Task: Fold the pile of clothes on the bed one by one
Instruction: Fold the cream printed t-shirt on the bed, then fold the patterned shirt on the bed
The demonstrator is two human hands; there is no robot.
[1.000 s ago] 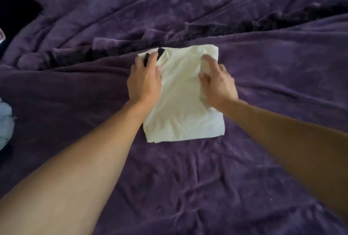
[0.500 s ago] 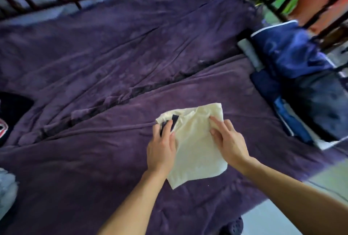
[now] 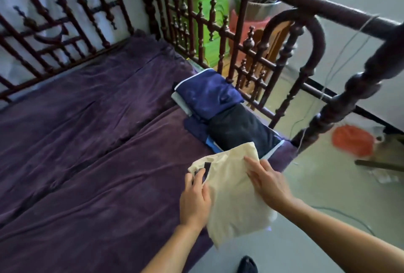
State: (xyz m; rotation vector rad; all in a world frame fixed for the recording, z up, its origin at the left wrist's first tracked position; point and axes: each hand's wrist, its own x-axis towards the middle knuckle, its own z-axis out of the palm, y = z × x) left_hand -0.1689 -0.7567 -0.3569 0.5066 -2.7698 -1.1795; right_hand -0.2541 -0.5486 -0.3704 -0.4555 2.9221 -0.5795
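A folded cream garment (image 3: 231,187) with a small black mark near its top left corner is lifted off the purple bed cover (image 3: 91,163), its lower corner hanging past the bed's edge. My left hand (image 3: 195,200) grips its left edge, thumb on top. My right hand (image 3: 267,183) holds its right side with fingers spread over the cloth. The garment's far corner reaches over a stack of folded clothes, a black piece (image 3: 240,129) at the near end and a blue piece (image 3: 207,94) behind it.
A dark carved wooden bed rail (image 3: 244,47) runs along the back and right side, with a thick post (image 3: 354,95) at the corner. Beyond it lie a pale floor, an orange cloth (image 3: 352,140), a green crate and cables. A dark shoe (image 3: 247,265) shows at the bottom.
Both hands lifted the folded cream garment off the bed cover and carried it right toward the stack of folded clothes. The view swung right and up, showing the bed rail and floor.
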